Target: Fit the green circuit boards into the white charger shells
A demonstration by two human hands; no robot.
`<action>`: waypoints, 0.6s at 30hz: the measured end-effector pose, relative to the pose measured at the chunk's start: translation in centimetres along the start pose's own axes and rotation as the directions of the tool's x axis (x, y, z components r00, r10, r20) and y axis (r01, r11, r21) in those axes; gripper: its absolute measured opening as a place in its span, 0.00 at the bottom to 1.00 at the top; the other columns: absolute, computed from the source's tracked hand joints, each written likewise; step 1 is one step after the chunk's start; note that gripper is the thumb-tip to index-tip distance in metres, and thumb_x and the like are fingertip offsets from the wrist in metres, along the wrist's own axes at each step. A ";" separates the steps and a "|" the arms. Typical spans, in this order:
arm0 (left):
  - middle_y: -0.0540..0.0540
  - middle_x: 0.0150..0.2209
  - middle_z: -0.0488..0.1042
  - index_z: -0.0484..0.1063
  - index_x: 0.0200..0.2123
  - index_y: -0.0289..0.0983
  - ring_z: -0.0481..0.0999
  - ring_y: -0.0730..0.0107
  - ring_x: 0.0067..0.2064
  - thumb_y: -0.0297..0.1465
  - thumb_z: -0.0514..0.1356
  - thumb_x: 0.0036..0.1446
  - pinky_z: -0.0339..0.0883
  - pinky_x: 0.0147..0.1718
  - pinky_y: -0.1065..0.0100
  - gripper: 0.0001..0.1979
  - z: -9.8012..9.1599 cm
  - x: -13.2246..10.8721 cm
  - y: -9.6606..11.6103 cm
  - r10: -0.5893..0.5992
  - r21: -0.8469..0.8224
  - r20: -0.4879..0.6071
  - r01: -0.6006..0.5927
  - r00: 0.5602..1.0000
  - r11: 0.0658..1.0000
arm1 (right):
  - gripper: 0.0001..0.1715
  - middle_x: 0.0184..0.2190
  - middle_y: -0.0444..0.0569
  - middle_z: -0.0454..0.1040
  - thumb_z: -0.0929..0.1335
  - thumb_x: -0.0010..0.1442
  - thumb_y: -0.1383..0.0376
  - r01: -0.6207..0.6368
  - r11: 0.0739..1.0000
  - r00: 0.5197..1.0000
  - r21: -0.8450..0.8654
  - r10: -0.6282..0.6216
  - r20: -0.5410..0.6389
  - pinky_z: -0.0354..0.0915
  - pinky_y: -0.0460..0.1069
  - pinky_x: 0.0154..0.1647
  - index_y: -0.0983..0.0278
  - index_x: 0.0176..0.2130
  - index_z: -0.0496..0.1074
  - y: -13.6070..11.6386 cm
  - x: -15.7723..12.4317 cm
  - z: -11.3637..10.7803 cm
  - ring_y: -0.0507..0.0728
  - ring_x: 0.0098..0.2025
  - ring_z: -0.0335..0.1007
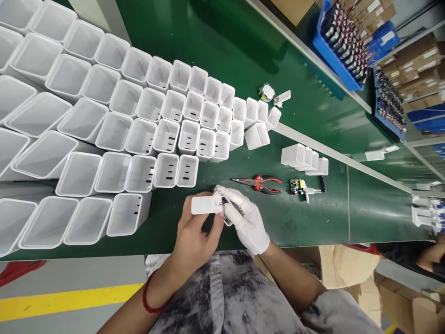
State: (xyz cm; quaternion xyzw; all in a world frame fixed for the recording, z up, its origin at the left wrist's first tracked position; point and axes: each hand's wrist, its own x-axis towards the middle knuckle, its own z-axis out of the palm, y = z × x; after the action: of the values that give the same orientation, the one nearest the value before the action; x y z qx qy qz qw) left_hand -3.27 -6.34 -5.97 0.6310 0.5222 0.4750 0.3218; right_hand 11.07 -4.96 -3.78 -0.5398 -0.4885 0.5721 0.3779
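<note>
My bare left hand (194, 239) pinches a small white plastic part with a flat rectangular plate (203, 205) close to the bench's near edge. A small metal piece shows at the plate's right end. In a white glove, my right hand (251, 226) curls around a white plastic housing (227, 220) whose open end faces the plate. The two parts meet between my fingertips; fingers hide most of the housing. Just beyond my right hand, red-and-black long-nose pliers (257, 182) lie on the green bench (215, 185).
Rows of open white housings (114, 132) stand across the left of the bench. Several more housings (295, 155) and a circuit board (297, 187) lie to the right. Another board (267, 92) lies farther back. A blue crate (335, 51) of wired parts sits upper right.
</note>
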 end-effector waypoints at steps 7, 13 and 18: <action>0.40 0.47 0.74 0.73 0.51 0.36 0.74 0.60 0.48 0.23 0.61 0.58 0.71 0.48 0.62 0.16 0.2 -0.1 -0.1 -0.008 0.026 -0.012 0.008 1.000 1.000 | 0.28 0.62 0.45 0.68 0.71 0.62 0.57 -0.198 0.960 0.978 0.197 0.181 0.101 0.62 0.58 0.62 0.52 0.61 0.68 -0.2 -0.5 -0.8 0.61 0.61 0.65; 0.40 0.47 0.74 0.72 0.52 0.36 0.74 0.60 0.48 0.24 0.61 0.59 0.71 0.48 0.61 0.17 0.3 -0.2 -0.2 -0.009 0.021 -0.007 0.010 1.000 1.000 | 0.25 0.65 0.43 0.64 0.70 0.62 0.57 -0.176 0.974 0.983 0.142 0.167 0.073 0.56 0.59 0.67 0.51 0.58 0.71 0.0 -0.8 -0.8 0.62 0.69 0.55; 0.40 0.46 0.74 0.72 0.51 0.38 0.75 0.60 0.48 0.24 0.60 0.59 0.72 0.47 0.61 0.17 0.3 -0.1 -0.1 -0.019 0.035 -0.012 0.020 1.000 0.999 | 0.25 0.63 0.45 0.67 0.71 0.61 0.54 -0.199 0.952 0.980 0.232 0.185 0.078 0.57 0.61 0.67 0.53 0.57 0.72 0.2 -0.5 -1.0 0.63 0.66 0.60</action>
State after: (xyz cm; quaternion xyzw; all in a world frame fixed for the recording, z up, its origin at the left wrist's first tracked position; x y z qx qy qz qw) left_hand -3.01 -6.41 -6.25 0.6286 0.5386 0.4663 0.3121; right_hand 12.13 -5.35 -3.77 -0.5194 -0.3717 0.6753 0.3689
